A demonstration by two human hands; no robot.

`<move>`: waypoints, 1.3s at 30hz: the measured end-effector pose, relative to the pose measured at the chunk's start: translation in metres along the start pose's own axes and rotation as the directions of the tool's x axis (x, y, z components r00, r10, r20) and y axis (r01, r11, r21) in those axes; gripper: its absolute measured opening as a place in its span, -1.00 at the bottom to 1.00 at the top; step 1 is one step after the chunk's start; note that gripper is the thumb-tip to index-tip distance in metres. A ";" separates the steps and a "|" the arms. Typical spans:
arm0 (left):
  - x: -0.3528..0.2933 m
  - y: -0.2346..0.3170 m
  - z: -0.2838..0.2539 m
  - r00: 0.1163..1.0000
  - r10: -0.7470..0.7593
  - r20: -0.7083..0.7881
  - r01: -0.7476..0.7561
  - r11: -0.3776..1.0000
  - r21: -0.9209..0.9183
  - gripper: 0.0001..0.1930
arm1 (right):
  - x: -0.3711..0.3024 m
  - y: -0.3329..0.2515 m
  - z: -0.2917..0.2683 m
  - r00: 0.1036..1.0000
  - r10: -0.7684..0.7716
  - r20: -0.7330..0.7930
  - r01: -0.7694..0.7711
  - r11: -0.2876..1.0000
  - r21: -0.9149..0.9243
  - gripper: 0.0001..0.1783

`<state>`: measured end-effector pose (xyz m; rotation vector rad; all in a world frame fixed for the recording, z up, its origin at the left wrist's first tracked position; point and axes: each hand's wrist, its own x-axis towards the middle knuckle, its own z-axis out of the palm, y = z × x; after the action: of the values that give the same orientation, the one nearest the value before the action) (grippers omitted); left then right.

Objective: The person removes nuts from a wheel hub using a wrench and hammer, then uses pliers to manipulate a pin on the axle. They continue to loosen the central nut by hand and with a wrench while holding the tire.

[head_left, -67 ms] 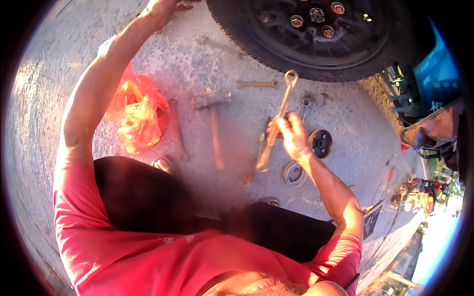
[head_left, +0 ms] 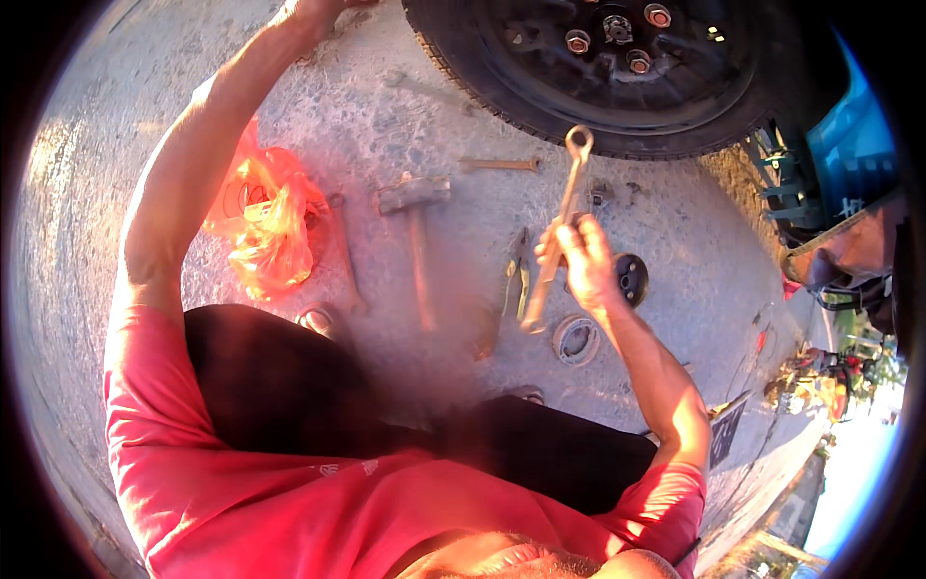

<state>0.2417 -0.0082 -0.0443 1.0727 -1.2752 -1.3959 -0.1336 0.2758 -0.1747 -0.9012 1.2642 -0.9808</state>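
My right hand is closed around the middle of a long combination wrench. The wrench stands up in the air, its ring end overlapping the lower edge of a dark wheel with exposed nuts. My left hand reaches to the top edge of the view, left of the tyre; its fingers are mostly cut off, so what it touches is hidden. On the ground beneath my right hand lie pliers, a black disc-shaped part and a pale ring-shaped part.
A hammer, a small wrench and a reddish long tool lie on the concrete. An orange plastic bag sits under my left arm. Blue and brown items stand at the right, beside the wheel.
My right hand has shifted slightly right with the wrench, uncovering the pliers and covering part of the black disc. My left hand has slid a little further up, out of view.
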 end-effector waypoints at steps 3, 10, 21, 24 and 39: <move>-0.002 0.028 0.071 0.995 0.093 0.044 -0.087 0.987 -0.132 -0.29 | -0.013 -0.053 -0.048 0.963 -0.099 -0.251 0.045 0.976 -0.213 -0.75; 0.023 0.048 0.076 0.906 0.397 0.145 -0.381 0.916 -0.128 -0.35 | 0.014 -0.126 -0.071 0.850 -0.486 -0.203 0.188 0.640 -0.745 -0.67; 0.040 0.030 0.095 0.920 0.365 0.146 -0.314 0.906 -0.285 -0.39 | 0.006 -0.207 -0.088 0.773 -0.629 0.084 0.180 0.091 -0.980 -0.73; 0.039 0.031 0.099 0.931 0.334 0.149 -0.274 0.906 -0.324 -0.39 | 0.003 -0.232 -0.088 0.804 -0.594 -0.032 0.059 0.133 -0.989 -0.65; 0.049 0.014 0.101 0.917 0.397 -0.037 -0.388 0.868 -0.310 -0.39 | 0.044 -0.158 -0.130 0.876 -0.441 -0.196 0.120 0.593 -0.796 -0.66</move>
<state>0.1345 -0.0382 -0.0227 0.5401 -1.1638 -1.2440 -0.2748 0.1797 -0.0539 -1.6921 1.9883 -0.8741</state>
